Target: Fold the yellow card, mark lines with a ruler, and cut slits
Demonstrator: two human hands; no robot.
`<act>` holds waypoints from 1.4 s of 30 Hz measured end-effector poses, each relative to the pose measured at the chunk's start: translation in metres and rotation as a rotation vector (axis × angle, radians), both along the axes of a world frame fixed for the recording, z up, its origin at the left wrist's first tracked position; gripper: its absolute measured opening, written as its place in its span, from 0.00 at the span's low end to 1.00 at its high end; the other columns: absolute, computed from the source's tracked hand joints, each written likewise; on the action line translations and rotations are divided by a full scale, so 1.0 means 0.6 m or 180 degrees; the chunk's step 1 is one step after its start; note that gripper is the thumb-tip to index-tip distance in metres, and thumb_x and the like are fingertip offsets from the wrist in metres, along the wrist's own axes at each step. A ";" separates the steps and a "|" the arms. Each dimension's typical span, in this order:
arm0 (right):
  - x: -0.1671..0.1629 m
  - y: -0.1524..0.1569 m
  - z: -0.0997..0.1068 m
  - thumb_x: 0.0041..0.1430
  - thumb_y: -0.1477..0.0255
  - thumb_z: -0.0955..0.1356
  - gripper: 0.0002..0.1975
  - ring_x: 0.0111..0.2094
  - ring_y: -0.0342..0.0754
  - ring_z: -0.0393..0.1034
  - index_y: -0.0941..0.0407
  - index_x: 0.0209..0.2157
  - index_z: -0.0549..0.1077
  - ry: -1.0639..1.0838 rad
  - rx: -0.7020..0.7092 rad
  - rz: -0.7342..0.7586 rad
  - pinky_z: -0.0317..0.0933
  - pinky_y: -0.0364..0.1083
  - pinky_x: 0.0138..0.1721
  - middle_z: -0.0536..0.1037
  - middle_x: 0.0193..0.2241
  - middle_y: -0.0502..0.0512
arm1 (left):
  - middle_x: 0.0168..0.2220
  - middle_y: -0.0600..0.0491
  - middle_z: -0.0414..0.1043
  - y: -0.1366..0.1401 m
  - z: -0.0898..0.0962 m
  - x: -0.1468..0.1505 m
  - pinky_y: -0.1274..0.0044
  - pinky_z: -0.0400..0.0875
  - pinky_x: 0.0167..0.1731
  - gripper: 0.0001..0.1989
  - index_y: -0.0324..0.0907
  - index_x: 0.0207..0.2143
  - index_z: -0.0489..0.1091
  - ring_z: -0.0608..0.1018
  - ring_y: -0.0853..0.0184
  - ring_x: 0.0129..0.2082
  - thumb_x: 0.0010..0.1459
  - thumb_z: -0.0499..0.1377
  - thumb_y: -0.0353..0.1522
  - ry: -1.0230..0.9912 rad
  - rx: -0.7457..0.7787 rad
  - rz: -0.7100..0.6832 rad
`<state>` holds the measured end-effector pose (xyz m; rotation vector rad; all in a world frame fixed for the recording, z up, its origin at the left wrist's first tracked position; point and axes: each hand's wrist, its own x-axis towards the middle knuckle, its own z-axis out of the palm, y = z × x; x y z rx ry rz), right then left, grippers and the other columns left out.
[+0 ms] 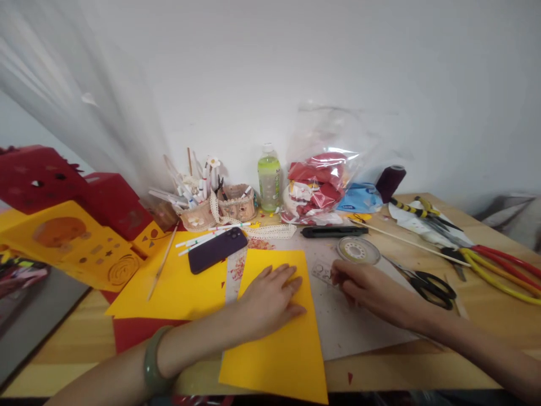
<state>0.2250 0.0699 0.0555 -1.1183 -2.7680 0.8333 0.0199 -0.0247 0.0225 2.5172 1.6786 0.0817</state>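
Left hand [273, 296]: laid palm down on a yellow paper sheet [279, 338], fingers [291, 279] spread flat and clamped on nothing; a green bangle [153, 361] is worn at the wrist. The sheet is placed near the front edge of the wooden worktop [486, 332], partly over a grey cutting mat [350, 327]. Right hand [372, 290]: set just right of the sheet, fingertips drawn together on a small clear stencil ruler [322, 273] lying on the mat (how firmly it is pinched cannot be told). Just behind the ruler, a round reel of clear tape [358, 250] is found; beyond it, a black utility knife [333, 231]. Black-handled scissors [435, 286] are placed right of the right hand, with a thin wooden stick [409, 242] and red and yellow pliers [499, 265] farther right. A dark purple phone [217, 249] is lying left of the sheet on another yellow sheet [169, 290]. At the wall are ranged baskets of pens [198, 211], a green bottle [269, 180], a clear bag of red scraps [321, 183] and a dark thread spool [391, 181]. Red and yellow paper lanterns [71, 225] are stacked at far left.
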 end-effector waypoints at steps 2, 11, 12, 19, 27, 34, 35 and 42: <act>-0.005 -0.003 -0.008 0.47 0.80 0.56 0.10 0.23 0.44 0.68 0.54 0.28 0.64 0.0099 -0.0231 -0.0065 0.59 0.42 0.24 0.72 0.21 0.49 | 0.61 0.41 0.54 -0.011 -0.001 0.000 0.63 0.53 0.58 0.29 0.35 0.56 0.59 0.57 0.55 0.61 0.60 0.50 0.46 -0.0063 -0.0162 -0.0060; -0.017 -0.018 -0.031 0.58 0.61 0.61 0.12 0.25 0.46 0.65 0.55 0.32 0.67 0.0199 -0.0023 -0.0220 0.55 0.44 0.26 0.72 0.23 0.51 | 0.65 0.43 0.39 -0.014 -0.033 -0.017 0.53 0.43 0.57 0.40 0.35 0.63 0.44 0.44 0.52 0.64 0.58 0.40 0.54 -0.0146 -0.0280 -0.0125; -0.017 -0.027 -0.035 0.57 0.61 0.61 0.12 0.24 0.46 0.64 0.54 0.31 0.67 0.0148 0.0085 -0.0195 0.54 0.44 0.25 0.72 0.23 0.51 | 0.65 0.43 0.37 -0.014 -0.035 -0.017 0.52 0.43 0.57 0.41 0.35 0.63 0.43 0.42 0.50 0.64 0.58 0.38 0.55 -0.0141 -0.0293 -0.0113; -0.023 -0.056 -0.047 0.57 0.66 0.64 0.09 0.26 0.46 0.64 0.54 0.26 0.67 -0.0119 0.0664 0.0233 0.48 0.43 0.26 0.72 0.25 0.51 | 0.65 0.43 0.32 -0.017 -0.035 -0.016 0.55 0.40 0.59 0.43 0.33 0.64 0.37 0.36 0.52 0.64 0.58 0.32 0.55 -0.0019 -0.0353 -0.0085; -0.022 0.012 -0.050 0.59 0.62 0.62 0.12 0.25 0.46 0.65 0.54 0.26 0.66 -0.0368 0.1001 -0.0018 0.46 0.43 0.24 0.73 0.23 0.50 | 0.65 0.44 0.29 -0.015 -0.035 -0.017 0.54 0.38 0.59 0.41 0.32 0.64 0.37 0.34 0.49 0.64 0.59 0.32 0.53 0.0006 -0.0370 -0.0164; -0.033 0.043 -0.053 0.58 0.59 0.62 0.14 0.26 0.46 0.66 0.54 0.28 0.68 -0.0605 0.1260 -0.0526 0.48 0.43 0.22 0.73 0.24 0.50 | 0.65 0.43 0.31 -0.014 -0.034 -0.017 0.54 0.37 0.59 0.41 0.32 0.64 0.38 0.35 0.50 0.64 0.59 0.31 0.54 0.0051 -0.0404 -0.0165; -0.035 0.044 -0.055 0.59 0.58 0.62 0.15 0.26 0.46 0.66 0.55 0.29 0.68 -0.0634 0.1310 -0.0626 0.50 0.43 0.22 0.73 0.24 0.50 | 0.65 0.43 0.31 -0.014 -0.034 -0.017 0.54 0.37 0.59 0.42 0.31 0.64 0.38 0.35 0.50 0.64 0.59 0.31 0.54 0.0041 -0.0399 -0.0161; -0.041 0.042 -0.066 0.61 0.63 0.63 0.13 0.29 0.42 0.69 0.59 0.37 0.70 -0.0572 0.1603 -0.1052 0.65 0.47 0.31 0.73 0.31 0.51 | 0.65 0.43 0.33 -0.018 -0.033 -0.020 0.54 0.38 0.59 0.42 0.33 0.64 0.39 0.36 0.51 0.64 0.58 0.33 0.55 -0.0140 -0.0368 -0.0125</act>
